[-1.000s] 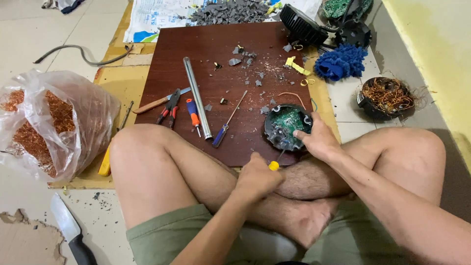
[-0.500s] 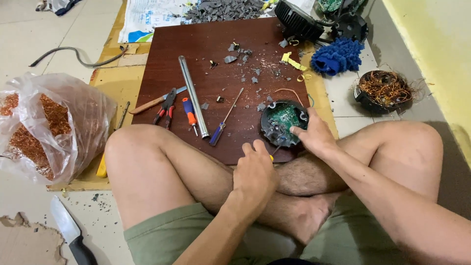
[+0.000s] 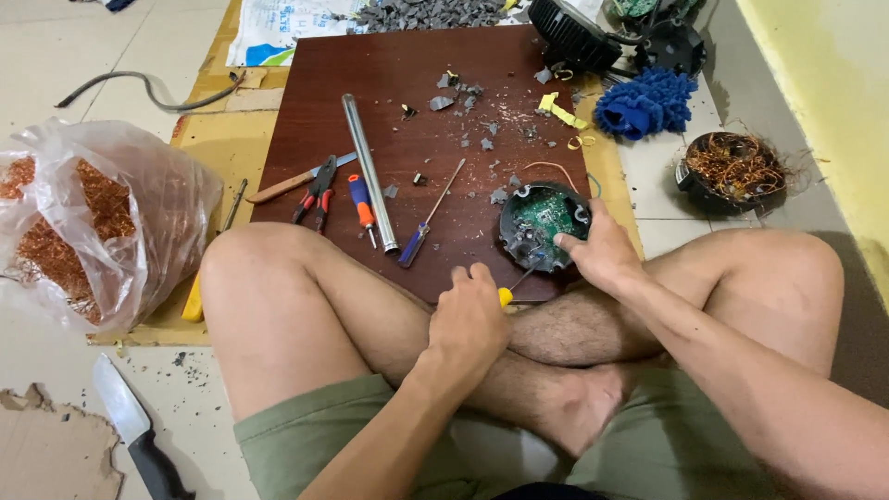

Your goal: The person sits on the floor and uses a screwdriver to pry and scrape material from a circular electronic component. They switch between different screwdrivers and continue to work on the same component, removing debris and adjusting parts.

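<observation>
A round black housing with a green circuit board (image 3: 544,222) lies at the near right edge of the dark brown wooden board (image 3: 398,83). My right hand (image 3: 597,252) grips its near right rim, thumb on the board inside. My left hand (image 3: 469,315) is closed round a yellow-handled screwdriver (image 3: 515,283), whose thin shaft points up into the housing. I sit cross-legged, knees either side of the board's near edge.
On the board lie a metal tube (image 3: 369,172), red-handled pliers (image 3: 317,193), an orange screwdriver (image 3: 362,206), a blue screwdriver (image 3: 428,216) and grey plastic chips. A bag of copper wire (image 3: 88,218) is left, a knife (image 3: 137,437) near left, a blue cloth (image 3: 646,102) and a copper-filled black housing (image 3: 732,169) right.
My left hand has shifted slightly forward with the screwdriver, its tip now in the housing. The right hand stays on the housing rim.
</observation>
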